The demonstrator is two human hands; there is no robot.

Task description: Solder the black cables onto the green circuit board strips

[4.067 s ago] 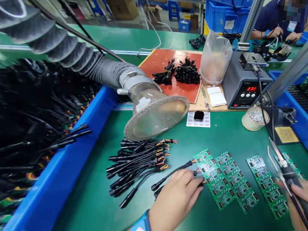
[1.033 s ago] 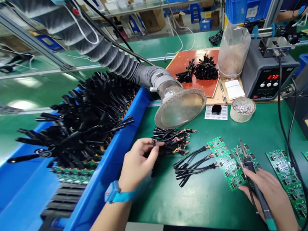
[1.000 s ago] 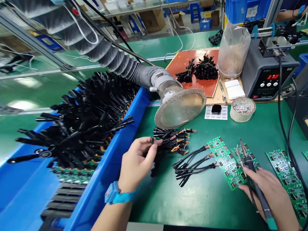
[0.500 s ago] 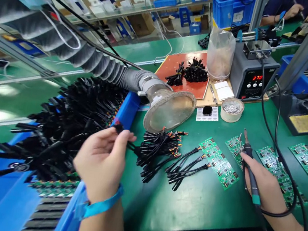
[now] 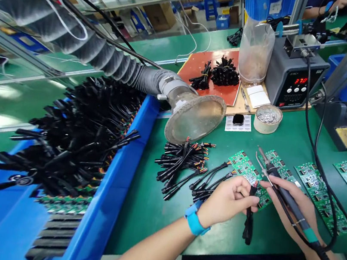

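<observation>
My left hand (image 5: 229,201), with a blue wrist strap (image 5: 195,221), pinches a short black cable (image 5: 248,228) that hangs down in front of a green circuit board (image 5: 243,163). The cable's upper end is partly hidden by my fingers. My right hand (image 5: 306,204) is closed round a soldering iron (image 5: 291,205), its tip pointing up and left over the boards. Beside the tip runs a thin bent metal piece (image 5: 260,161); I cannot tell its kind. Several black cables (image 5: 213,183) lie at the left of that board, their coloured wire ends toward it.
A blue bin (image 5: 106,207) heaped with black cables stands at left. Above the cable pile (image 5: 185,160) hangs a fume extractor hood (image 5: 196,118). Behind are a solder tub (image 5: 268,119), a soldering station (image 5: 294,76) and an iron stand (image 5: 340,122). More circuit boards (image 5: 323,198) lie at right.
My left hand has moved right from the bin's edge to the circuit board, bringing a black cable. My right hand, still round the soldering iron, has shifted slightly left, closer to my left hand.
</observation>
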